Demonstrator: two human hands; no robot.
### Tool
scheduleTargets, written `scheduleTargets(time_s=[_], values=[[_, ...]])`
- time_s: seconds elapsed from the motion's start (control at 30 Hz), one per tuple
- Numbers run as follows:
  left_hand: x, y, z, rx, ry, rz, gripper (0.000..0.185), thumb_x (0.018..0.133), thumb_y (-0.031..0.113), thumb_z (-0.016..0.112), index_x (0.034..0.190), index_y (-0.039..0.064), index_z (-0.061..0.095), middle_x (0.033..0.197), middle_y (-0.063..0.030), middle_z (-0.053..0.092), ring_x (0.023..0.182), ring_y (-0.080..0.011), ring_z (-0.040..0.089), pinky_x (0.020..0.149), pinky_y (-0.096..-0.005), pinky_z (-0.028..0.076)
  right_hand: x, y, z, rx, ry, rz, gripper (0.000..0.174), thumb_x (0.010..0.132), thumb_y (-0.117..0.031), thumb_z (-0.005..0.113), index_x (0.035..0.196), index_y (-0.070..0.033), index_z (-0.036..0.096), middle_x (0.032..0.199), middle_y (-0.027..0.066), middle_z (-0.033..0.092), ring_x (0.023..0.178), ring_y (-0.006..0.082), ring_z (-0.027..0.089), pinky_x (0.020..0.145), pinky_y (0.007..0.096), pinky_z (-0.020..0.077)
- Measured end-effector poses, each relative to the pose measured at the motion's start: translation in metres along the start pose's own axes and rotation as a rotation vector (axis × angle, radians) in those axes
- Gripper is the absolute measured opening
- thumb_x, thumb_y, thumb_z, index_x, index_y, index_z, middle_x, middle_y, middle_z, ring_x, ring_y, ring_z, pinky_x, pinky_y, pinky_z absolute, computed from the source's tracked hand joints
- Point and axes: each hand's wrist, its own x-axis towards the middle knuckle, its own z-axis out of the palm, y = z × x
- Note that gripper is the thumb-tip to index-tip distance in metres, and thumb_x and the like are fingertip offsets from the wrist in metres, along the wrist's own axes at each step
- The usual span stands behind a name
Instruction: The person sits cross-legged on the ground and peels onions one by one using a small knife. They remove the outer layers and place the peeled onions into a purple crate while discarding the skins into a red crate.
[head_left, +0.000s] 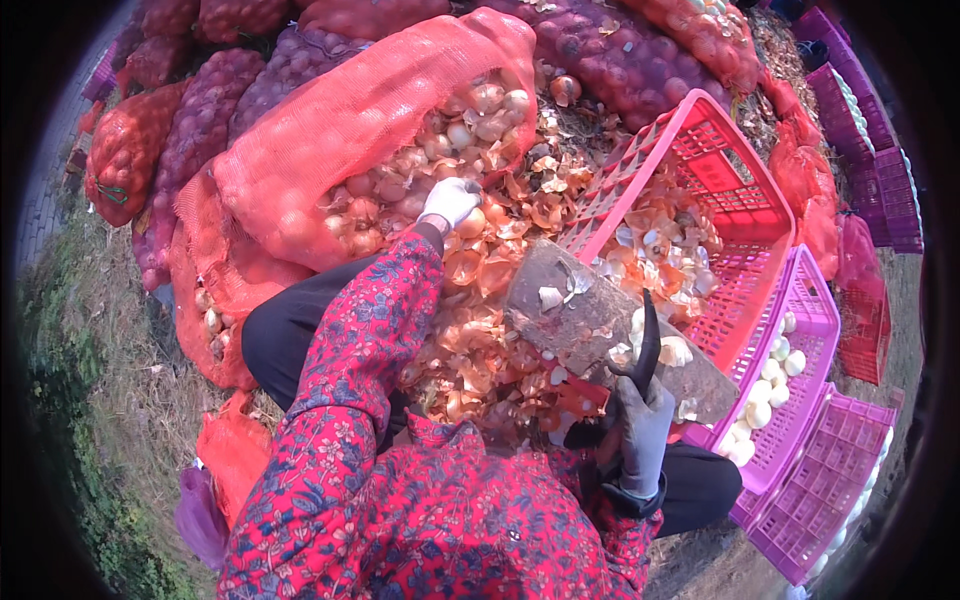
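My left hand (452, 201), in a white glove, reaches among the onions at the mouth of a red mesh sack; an onion (471, 223) lies beside its fingers, and whether it grips one is hidden. In a grey glove, my right hand (645, 427) is closed around the handle of a dark curved blade (646, 337) that points away from me. The blade is over a worn wooden board (577, 315) with bits of onion skin on it. The red mesh sack (322, 127) lies on its side, full of unpeeled onions. Loose onion skins (487, 352) are heaped between my legs.
A red plastic crate (750, 195) stands tilted behind the board, with skins in it. To the right, a purple crate (814, 322) holds peeled onions (759, 414), beside another purple crate (821, 465). Full mesh sacks (622, 60) lie along the back and left.
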Motion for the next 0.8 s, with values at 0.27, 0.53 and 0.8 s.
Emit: scheduleTargets(time_s=[0.27,0.53,0.8], values=[[-0.010,-0.008,0.065,0.608,-0.275,-0.088,0.053,0.083,0.015,0.059,0.135,0.012,0.052,0.138,-0.0188,0.054,0.112,-0.0397,0.063,0.093,-0.0494,0.052,0.026,0.000,-0.003,-0.650,-0.321,-0.267,0.024,0.087,-0.017,0.066,0.107,-0.005,0.066,0.083,0.0239,0.063,0.076,0.0420,0.064,0.065,0.0424,0.0514],[-0.002,-0.053,0.030,-1.054,-0.256,-0.531,0.027,0.089,0.010,0.065,0.115,0.004,0.061,0.089,-0.0071,0.069,0.069,-0.0174,0.064,0.061,-0.0320,0.055,0.102,-0.039,-0.035,-0.881,0.206,-0.534,0.025,0.091,-0.018,0.063,0.112,-0.007,0.068,0.087,0.0211,0.068,0.081,0.0380,0.068,0.069,0.0400,0.0528],[0.005,-0.066,0.042,-0.480,0.017,-0.312,0.011,0.086,0.012,0.069,0.091,0.004,0.074,0.072,-0.0003,0.064,0.058,-0.0097,0.057,0.055,-0.0241,0.048,0.073,-0.037,-0.014,-0.929,0.176,-0.304,0.027,0.089,-0.022,0.063,0.110,-0.006,0.068,0.088,0.0218,0.069,0.086,0.0379,0.069,0.073,0.0450,0.0524]])
